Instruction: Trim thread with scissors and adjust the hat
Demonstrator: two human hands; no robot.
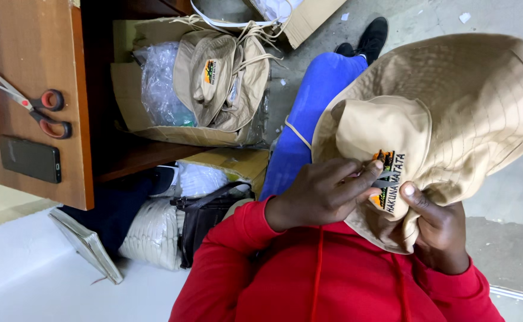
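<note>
Hands: left hand (324,194) and right hand (437,229) pinching beige bucket hat (452,101), its patch (388,182) partly hidden.

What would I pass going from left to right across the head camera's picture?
Red-handled scissors and a dark phone on the wooden table → cardboard box of beige hats → left hand → right hand holding a beige brimmed hat.

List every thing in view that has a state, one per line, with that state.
Left hand: pinching a small tool at the patch.
Right hand: gripping the hat's crown.
Beige hat: held up, brim spread.
Scissors: closed, flat on the wooden table.
Phone: screen dark.
Cardboard box: open, hats inside.
</note>
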